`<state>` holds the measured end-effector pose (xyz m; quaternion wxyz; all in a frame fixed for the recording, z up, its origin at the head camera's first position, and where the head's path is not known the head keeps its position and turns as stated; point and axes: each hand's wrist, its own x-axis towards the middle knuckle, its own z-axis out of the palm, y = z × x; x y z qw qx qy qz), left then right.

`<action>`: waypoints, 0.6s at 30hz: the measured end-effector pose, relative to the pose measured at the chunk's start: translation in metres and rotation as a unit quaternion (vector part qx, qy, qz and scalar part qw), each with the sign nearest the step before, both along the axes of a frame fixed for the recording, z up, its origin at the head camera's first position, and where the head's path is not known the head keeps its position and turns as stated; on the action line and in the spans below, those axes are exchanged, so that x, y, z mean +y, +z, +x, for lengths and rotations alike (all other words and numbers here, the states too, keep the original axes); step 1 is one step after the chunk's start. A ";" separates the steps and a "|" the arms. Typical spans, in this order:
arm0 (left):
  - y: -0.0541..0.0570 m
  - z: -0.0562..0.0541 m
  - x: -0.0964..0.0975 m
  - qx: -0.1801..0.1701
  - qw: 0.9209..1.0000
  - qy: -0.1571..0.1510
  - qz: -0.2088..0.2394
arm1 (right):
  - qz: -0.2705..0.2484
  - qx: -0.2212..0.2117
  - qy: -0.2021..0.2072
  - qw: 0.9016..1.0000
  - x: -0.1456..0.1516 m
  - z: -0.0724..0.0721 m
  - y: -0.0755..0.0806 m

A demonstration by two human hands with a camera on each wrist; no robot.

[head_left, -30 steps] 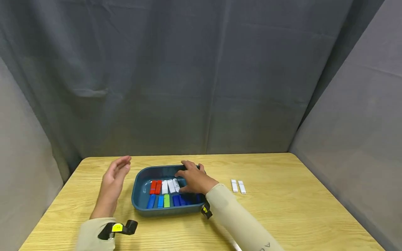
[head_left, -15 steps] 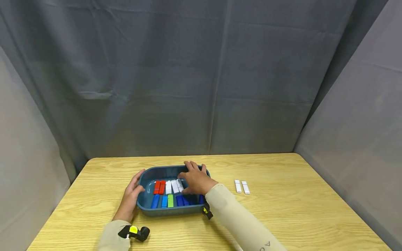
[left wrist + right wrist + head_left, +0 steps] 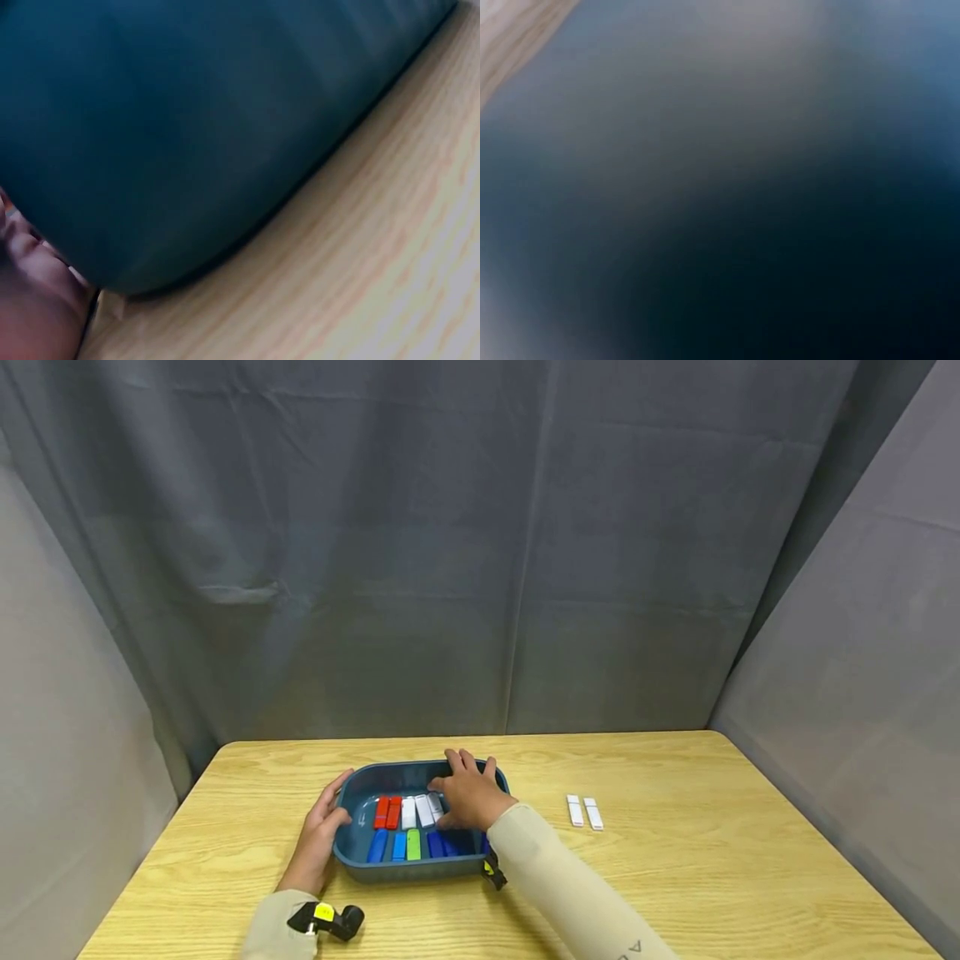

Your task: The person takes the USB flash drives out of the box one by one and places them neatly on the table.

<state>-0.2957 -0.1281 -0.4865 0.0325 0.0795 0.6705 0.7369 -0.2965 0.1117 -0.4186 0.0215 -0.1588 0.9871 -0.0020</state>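
Observation:
My left hand [image 3: 312, 843] holds the left end of a dark teal bin [image 3: 408, 870], thumb over the rim and fingers along the outer wall. In the left wrist view the bin's wall [image 3: 202, 142] rises from the table, the hand at the lower left. My right hand [image 3: 474, 797] reaches over the bin's right part, index finger and thumb at the two ends of a white USB stick [image 3: 436, 807]. Left of it lie two more white sticks [image 3: 416, 812] and two red ones [image 3: 387, 812]. A nearer row has blue sticks [image 3: 377, 846] and a lime green one [image 3: 413, 844]; the right hand hides part of it.
Two white USB sticks [image 3: 584, 812] lie side by side on the wooden table [image 3: 675, 868], right of the bin. Grey curtains [image 3: 375, 568] stand behind the table and at both sides. The right wrist view is a dark blur with a strip of wood at its corner.
The left hand has come in from the left and taken hold of the bin's left end. My right hand stays over the same USB stick. The whole view has shifted slightly.

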 end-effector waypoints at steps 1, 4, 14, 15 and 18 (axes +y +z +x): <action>0.000 0.000 0.000 0.000 1.000 0.000 -0.001 | 0.002 0.002 -0.001 1.000 -0.001 0.000 0.000; -0.002 0.000 0.000 0.001 1.000 0.000 0.004 | 0.010 0.005 -0.005 1.000 -0.002 0.000 -0.003; -0.001 -0.001 0.001 -0.004 1.000 -0.002 0.006 | 0.034 0.013 -0.008 0.999 -0.004 -0.001 -0.003; -0.001 -0.001 0.001 -0.004 1.000 -0.002 0.007 | 0.033 0.009 -0.009 0.999 -0.004 -0.001 -0.004; -0.001 -0.001 0.000 -0.005 1.000 0.000 0.008 | 0.036 0.009 -0.009 0.999 -0.005 -0.001 -0.003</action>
